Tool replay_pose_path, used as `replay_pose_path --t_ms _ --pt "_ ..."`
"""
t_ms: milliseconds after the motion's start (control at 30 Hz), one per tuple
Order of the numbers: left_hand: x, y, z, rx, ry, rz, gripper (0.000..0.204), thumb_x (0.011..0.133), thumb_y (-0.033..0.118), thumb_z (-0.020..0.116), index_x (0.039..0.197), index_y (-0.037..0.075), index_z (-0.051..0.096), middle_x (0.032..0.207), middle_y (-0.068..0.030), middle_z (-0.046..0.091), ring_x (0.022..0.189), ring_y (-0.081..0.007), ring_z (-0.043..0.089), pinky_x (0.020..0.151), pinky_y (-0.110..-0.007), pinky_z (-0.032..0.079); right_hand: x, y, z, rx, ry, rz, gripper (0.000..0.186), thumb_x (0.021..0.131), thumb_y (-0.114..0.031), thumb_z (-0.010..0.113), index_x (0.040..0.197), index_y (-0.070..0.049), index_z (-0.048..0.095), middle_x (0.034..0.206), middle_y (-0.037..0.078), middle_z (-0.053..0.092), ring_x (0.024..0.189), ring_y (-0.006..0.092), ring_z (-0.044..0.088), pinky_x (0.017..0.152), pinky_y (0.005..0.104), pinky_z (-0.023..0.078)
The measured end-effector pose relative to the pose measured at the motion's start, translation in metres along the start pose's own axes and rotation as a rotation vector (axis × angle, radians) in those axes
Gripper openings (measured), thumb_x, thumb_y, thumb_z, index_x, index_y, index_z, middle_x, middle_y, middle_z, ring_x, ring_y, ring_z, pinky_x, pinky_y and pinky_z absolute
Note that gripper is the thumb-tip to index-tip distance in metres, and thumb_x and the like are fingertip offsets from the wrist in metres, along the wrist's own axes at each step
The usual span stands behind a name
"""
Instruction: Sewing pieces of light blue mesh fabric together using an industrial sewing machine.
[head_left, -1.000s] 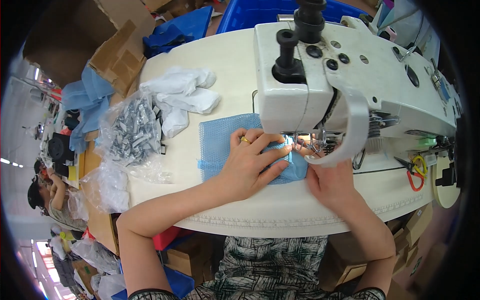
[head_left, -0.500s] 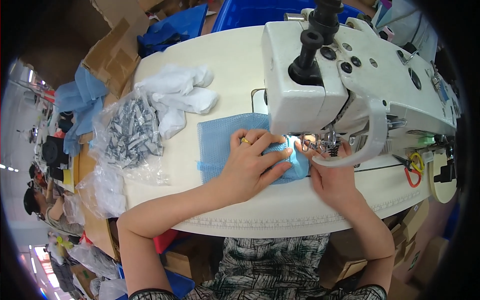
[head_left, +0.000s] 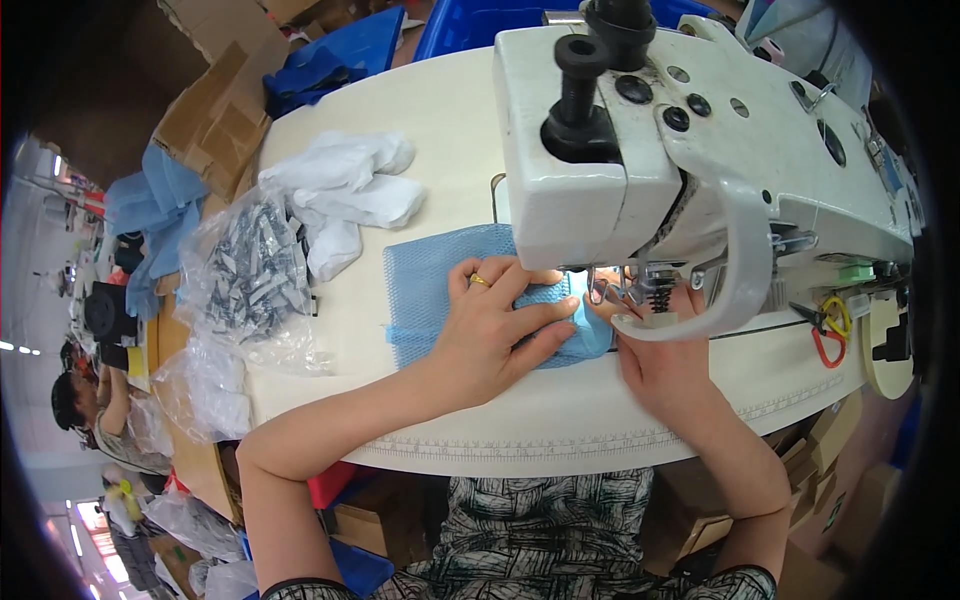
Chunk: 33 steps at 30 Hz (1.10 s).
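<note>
A piece of blue mesh fabric [head_left: 420, 270] lies flat on the sewing table, its right part bunched into a smoother light-blue fold [head_left: 597, 335] beside the presser foot [head_left: 603, 286] of a white sewing machine [head_left: 570, 205]. My left hand [head_left: 500, 320], with a ring on one finger, presses on the mesh, fingers bent and thumb along the fold, gripping the cloth. At the fold's right side, my right hand [head_left: 665, 365] holds the fabric edge close under the needle area. Some of its fingers are hidden behind the machine's curved pale guard [head_left: 735, 270].
White cloth pieces [head_left: 345, 185] and a clear bag of grey-and-white tags [head_left: 250, 270] lie on the left. Scissors [head_left: 828, 330] with red and yellow handles rest at the right. A cardboard box [head_left: 215, 120] and blue bin [head_left: 470, 25] stand behind. A co-worker [head_left: 110, 410] is at far left.
The whole view has shifted slightly, so the machine and table items sit a little farther left. Both hands keep nearly the same grip on the fabric beside the presser foot.
</note>
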<state>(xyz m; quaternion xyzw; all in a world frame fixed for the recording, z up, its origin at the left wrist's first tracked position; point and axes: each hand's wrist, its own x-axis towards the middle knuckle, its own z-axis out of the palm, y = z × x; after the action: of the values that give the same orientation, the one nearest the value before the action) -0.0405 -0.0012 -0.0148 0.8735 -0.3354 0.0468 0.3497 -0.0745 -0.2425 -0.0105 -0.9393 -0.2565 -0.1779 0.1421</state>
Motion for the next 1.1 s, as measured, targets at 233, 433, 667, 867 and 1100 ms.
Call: replay_pose_path --t_ms 233,433,667,867,1100 --pt "0.008 -0.004 -0.005 0.095 -0.010 0.028 0.021 0.092 0.027 0.074 0.101 0.009 0.080 0.119 -0.0081 0.063 0.111 -0.0287 0.053 0.098 -0.049 0.030 0.002 0.002 0.002 0.026 0.002 0.017 0.052 0.076 -0.007 0.069 0.127 -0.017 0.070 0.116 0.008 0.066 0.116 0.0322 0.055 0.098 0.0498 0.041" --pt "0.009 -0.006 -0.006 0.104 -0.028 0.038 0.021 0.092 0.027 0.074 0.100 0.009 0.080 0.118 -0.0094 0.064 0.109 -0.0287 0.053 0.097 -0.048 0.031 0.003 0.004 0.002 0.048 -0.007 0.028 0.044 0.072 -0.011 0.071 0.116 -0.010 0.071 0.117 0.012 0.066 0.122 0.0344 0.052 0.100 0.0500 0.041" --pt "0.013 -0.017 -0.005 0.056 -0.071 0.000 0.021 0.092 0.027 0.074 0.101 0.010 0.080 0.117 -0.0079 0.065 0.113 -0.0283 0.053 0.096 -0.048 0.030 0.003 0.008 0.006 0.053 -0.048 0.045 0.028 0.070 -0.012 0.072 0.094 0.001 0.072 0.105 0.014 0.068 0.125 0.0350 0.052 0.101 0.0513 0.041" --pt "0.015 -0.017 -0.016 -0.064 -0.119 0.084 0.024 0.089 0.032 0.076 0.103 0.013 0.079 0.109 -0.0024 0.068 0.107 -0.0240 0.059 0.097 -0.045 0.029 -0.002 0.004 0.011 0.112 0.065 -0.084 0.030 0.069 -0.005 0.071 0.099 -0.006 0.074 0.104 0.008 0.068 0.116 0.0310 0.058 0.098 0.0478 0.045" --pt "0.028 0.030 -0.043 0.188 -0.279 0.363 0.016 0.087 0.023 0.075 0.091 0.009 0.068 0.094 -0.0036 0.066 0.089 -0.0253 0.064 0.074 -0.041 0.048 0.001 -0.005 -0.002 0.243 0.050 -0.104 0.031 0.068 -0.007 0.073 0.099 -0.010 0.074 0.100 0.004 0.065 0.104 0.0286 0.059 0.095 0.0455 0.046"
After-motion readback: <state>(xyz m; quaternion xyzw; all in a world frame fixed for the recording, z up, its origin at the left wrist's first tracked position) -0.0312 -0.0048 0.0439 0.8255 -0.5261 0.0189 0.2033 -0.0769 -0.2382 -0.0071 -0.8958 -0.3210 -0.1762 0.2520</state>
